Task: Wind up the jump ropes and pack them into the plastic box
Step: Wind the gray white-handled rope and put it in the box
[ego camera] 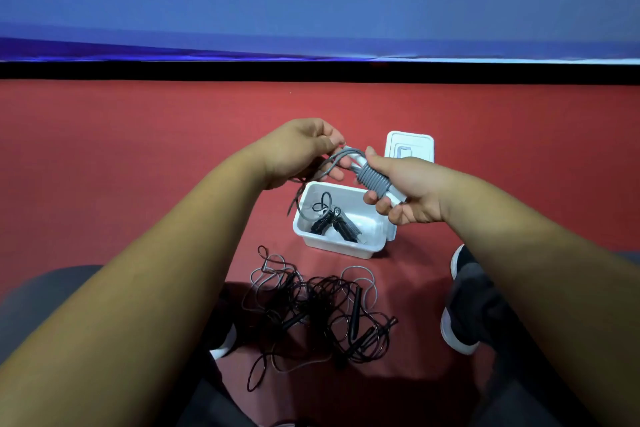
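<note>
A red floor (pixel 138 149) fills the scene below a blue banner (pixel 311 10), and the person sits on it, both bare forearms reaching forward, dark shoes to either side.

Between the feet lies a tangled heap of black jump ropes (pixel 318 308), handles and loose loops crossing each other, not yet wound. Just beyond it stands the white plastic box (pixel 346 246), open, with two wound black ropes (pixel 334 222) already inside. Its lid (pixel 408 147) rests on the floor just behind.

Above the box, the right hand (pixel 412 191) has its fingers closed around the white handles of a grey jump rope (pixel 374 178), which carries a tight run of coils. The left hand (pixel 304 149) pinches the free grey cord between thumb and fingers, a loose tail hanging down beside the box.

The step in hand looks like the last turns of winding this grey rope. The next move likely calls for tucking the tail under a coil so it holds, then lowering the bundle into the free space beside the black ones.
</note>
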Demonstrator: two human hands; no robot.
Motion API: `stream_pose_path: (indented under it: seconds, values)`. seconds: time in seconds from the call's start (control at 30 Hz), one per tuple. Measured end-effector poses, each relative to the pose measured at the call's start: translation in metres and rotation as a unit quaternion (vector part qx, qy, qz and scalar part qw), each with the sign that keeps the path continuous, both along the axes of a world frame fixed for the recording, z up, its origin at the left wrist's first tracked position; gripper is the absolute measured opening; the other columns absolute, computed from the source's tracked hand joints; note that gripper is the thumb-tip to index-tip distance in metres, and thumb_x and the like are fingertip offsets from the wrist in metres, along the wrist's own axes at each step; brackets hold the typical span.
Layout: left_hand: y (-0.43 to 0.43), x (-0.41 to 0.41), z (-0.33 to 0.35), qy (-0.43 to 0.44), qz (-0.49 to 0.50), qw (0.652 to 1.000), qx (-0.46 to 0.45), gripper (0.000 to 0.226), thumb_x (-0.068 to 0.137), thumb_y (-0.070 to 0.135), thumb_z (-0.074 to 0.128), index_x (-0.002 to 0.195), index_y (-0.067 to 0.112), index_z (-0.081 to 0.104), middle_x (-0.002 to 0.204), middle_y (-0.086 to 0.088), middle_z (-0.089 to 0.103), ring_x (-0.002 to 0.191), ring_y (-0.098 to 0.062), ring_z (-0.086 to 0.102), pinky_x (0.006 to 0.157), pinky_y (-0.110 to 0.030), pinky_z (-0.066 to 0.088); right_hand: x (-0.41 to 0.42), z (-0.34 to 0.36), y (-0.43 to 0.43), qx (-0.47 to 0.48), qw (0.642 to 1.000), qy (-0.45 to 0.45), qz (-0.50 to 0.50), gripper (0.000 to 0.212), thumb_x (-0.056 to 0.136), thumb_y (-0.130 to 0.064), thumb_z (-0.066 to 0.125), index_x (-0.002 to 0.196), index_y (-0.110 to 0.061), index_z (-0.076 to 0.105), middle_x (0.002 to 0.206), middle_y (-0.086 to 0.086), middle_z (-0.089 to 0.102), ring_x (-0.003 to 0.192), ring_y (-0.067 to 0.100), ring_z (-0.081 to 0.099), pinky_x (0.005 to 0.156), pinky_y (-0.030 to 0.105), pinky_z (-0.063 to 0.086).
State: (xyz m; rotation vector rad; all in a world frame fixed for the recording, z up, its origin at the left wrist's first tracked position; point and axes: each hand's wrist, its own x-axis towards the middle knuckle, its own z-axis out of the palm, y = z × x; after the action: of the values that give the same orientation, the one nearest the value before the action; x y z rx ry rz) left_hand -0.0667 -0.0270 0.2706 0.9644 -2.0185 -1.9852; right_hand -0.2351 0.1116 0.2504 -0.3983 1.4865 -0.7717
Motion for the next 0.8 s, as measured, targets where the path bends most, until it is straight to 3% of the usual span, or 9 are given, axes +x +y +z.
stream_pose_path:
  seconds: [0.17,0.27,0.33,0.43,0.53,0.63,0.8]
  values:
    - [0.000,0.002,-0.007,-0.029,-0.002,0.998,0.051,0.004,0.106,0.009,0.057,0.108,0.012,0.060,0.101,-0.007,0.078,0.082,-0.017,0.074,0.073,-0.032,0.060,0.002,-0.001,-0.001,-0.039,0.998,0.017,-0.045,0.059,0.091,-0.082,0.056,0.110,-0.026,0.061,0.070,-0.004,0.053,0.049,0.006,0.028,0.042,0.017,0.029]
    - [0.000,0.001,-0.011,-0.042,0.010,0.996,0.083,0.008,0.101,0.006,0.065,0.102,0.012,0.060,0.091,-0.004,0.075,0.080,-0.015,0.072,0.083,-0.045,0.064,0.007,0.002,-0.002,-0.057,0.995,0.031,-0.073,0.062,0.089,-0.082,0.060,0.111,-0.024,0.063,0.068,-0.004,0.053,0.049,0.006,0.026,0.041,0.017,0.025]
    - [0.001,0.000,-0.015,-0.045,0.010,0.996,0.073,0.009,0.100,0.007,0.067,0.101,0.011,0.060,0.085,-0.004,0.071,0.080,-0.015,0.070,0.082,-0.047,0.065,0.011,0.003,-0.002,-0.062,0.993,0.037,-0.091,0.063,0.085,-0.084,0.063,0.104,-0.024,0.064,0.068,-0.004,0.052,0.049,0.007,0.025,0.044,0.017,0.021]
    - [0.001,0.000,-0.015,-0.054,-0.009,0.998,0.027,0.006,0.103,0.014,0.065,0.100,0.009,0.064,0.083,-0.002,0.070,0.078,-0.014,0.065,0.078,-0.037,0.064,0.014,0.005,-0.002,-0.067,0.990,0.043,-0.113,0.066,0.076,-0.088,0.068,0.099,-0.026,0.065,0.068,-0.003,0.051,0.050,0.008,0.024,0.047,0.018,0.018]
    - [0.002,0.002,-0.015,-0.082,-0.066,0.994,-0.033,0.023,0.108,0.022,0.056,0.110,0.006,0.072,0.077,0.003,0.061,0.073,-0.010,0.058,0.075,-0.032,0.057,0.015,0.006,-0.002,-0.068,0.988,0.038,-0.135,0.069,0.066,-0.089,0.075,0.099,-0.029,0.064,0.067,-0.004,0.050,0.050,0.008,0.023,0.048,0.019,0.017]
    - [0.004,0.005,-0.019,-0.085,-0.101,0.989,-0.060,0.025,0.111,0.022,0.050,0.110,0.014,0.074,0.079,0.003,0.061,0.073,-0.009,0.056,0.071,-0.029,0.051,0.011,0.006,-0.003,-0.070,0.986,0.020,-0.151,0.063,0.070,-0.084,0.076,0.097,-0.030,0.058,0.066,-0.005,0.048,0.049,0.009,0.020,0.047,0.020,0.016]
    - [0.000,0.008,-0.024,-0.042,-0.101,0.994,-0.018,0.021,0.110,0.010,0.048,0.109,0.017,0.068,0.099,-0.007,0.072,0.095,-0.019,0.068,0.093,-0.047,0.054,0.006,0.006,-0.003,-0.084,0.982,-0.028,-0.166,0.059,0.073,-0.079,0.071,0.106,-0.030,0.063,0.066,-0.006,0.044,0.050,0.010,0.015,0.047,0.021,0.014]
